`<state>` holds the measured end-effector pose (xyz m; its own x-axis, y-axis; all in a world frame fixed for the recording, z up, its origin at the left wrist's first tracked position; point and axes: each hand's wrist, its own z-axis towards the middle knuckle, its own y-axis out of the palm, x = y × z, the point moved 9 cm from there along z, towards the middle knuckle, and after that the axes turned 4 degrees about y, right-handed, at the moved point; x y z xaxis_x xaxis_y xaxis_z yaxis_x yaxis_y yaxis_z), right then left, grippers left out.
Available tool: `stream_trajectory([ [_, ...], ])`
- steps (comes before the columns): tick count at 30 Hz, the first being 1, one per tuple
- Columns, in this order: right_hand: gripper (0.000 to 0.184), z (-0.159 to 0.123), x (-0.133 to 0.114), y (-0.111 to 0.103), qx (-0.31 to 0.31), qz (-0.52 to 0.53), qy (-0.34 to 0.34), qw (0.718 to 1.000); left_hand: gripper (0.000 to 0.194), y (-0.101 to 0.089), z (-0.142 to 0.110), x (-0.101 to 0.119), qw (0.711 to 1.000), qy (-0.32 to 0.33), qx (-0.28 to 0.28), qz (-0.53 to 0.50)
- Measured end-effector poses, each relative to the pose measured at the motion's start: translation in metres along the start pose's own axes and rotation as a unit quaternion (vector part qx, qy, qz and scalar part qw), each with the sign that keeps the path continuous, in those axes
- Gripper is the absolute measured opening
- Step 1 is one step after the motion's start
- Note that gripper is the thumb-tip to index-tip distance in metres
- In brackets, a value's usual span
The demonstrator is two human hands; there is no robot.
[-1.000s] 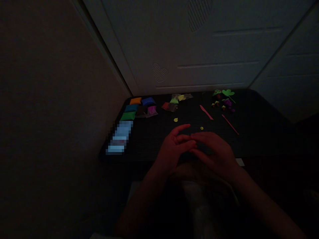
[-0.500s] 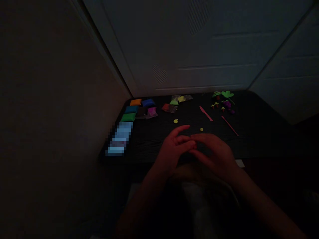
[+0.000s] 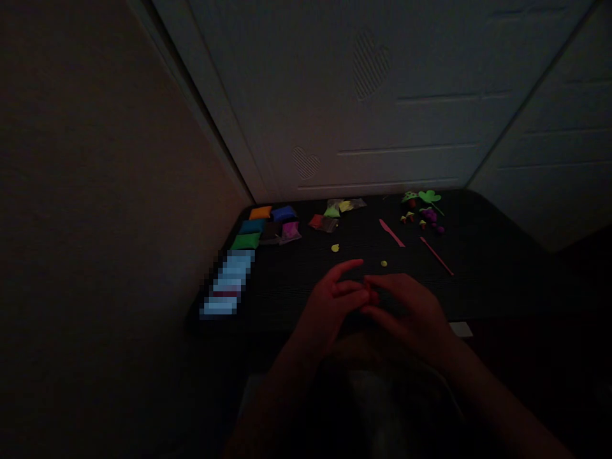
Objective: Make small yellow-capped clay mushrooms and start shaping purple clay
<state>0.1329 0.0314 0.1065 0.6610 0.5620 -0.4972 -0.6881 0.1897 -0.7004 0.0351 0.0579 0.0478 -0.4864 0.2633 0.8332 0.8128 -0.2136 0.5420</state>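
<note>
Red piece (image 3: pixel 373 296) is right at your fingertips, between your two hands, and honestly it's so dark that I can't make out its shape. Your left hand (image 3: pixel 326 305) looks to have it pinched between thumb and fingers, with one finger sticking out straight. Your right hand (image 3: pixel 417 307) curves in from the other side, thumb and finger spread around the piece — can't tell if it's really gripping or just steadying. As for how far along you are, I'd call the little group beyond your right hand finished: green clover (image 3: pixel 429 197), green-capped mushroom (image 3: pixel 410 197), tiny mushrooms (image 3: pixel 410 217) and purple balls (image 3: pixel 429 217). The red one reads as mid-shaping to me, since it's in your fingers and not set down with those. Just past your fingertips there's a small yellow disc (image 3: pixel 384 263), and a notched yellow piece (image 3: pixel 335 248) lies beyond your left hand — both flat, loose and not joined to anything. Pink knife (image 3: pixel 392 233) and pink stick (image 3: pixel 437 256) are beyond your right hand, neither one in use. Beyond your left hand and off to its left, you've got colored clay packets (image 3: pixel 246 241) near the lit phone (image 3: pixel 228 284).
</note>
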Motion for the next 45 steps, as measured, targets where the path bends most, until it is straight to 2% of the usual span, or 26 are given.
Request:
stream_trajectory([
  [7,0.028,-0.001,-0.001,0.001,-0.004,0.000,0.002,1.000,0.050,-0.002,0.001,0.000,1.000,0.008,0.003,0.018],
  [19,0.036,-0.004,0.007,0.002,0.005,0.007,0.029,1.000,0.047,0.000,0.002,-0.001,1.000,0.009,0.019,0.020],
  [25,0.033,-0.008,0.012,0.005,0.012,0.030,0.054,0.998,0.046,0.000,0.004,-0.004,1.000,0.005,0.024,0.005],
  [29,0.040,-0.021,0.028,0.007,0.061,0.041,0.109,0.991,0.040,0.004,0.007,-0.016,0.999,0.001,0.039,-0.032],
  [34,0.022,-0.036,0.045,0.010,0.098,0.048,0.140,0.984,0.034,0.008,0.012,-0.042,0.995,-0.023,0.062,-0.071],
  [39,0.018,-0.041,0.061,0.008,0.117,0.081,0.161,0.977,0.026,0.009,0.017,-0.057,0.994,-0.030,0.078,-0.075],
  [42,0.017,-0.040,0.076,0.004,0.127,0.103,0.181,0.970,0.025,0.011,0.024,-0.055,0.998,-0.006,0.061,-0.035],
  [45,0.020,-0.040,0.098,-0.004,0.150,0.128,0.223,0.955,0.029,0.008,0.040,-0.040,0.987,0.056,0.041,0.147],
])
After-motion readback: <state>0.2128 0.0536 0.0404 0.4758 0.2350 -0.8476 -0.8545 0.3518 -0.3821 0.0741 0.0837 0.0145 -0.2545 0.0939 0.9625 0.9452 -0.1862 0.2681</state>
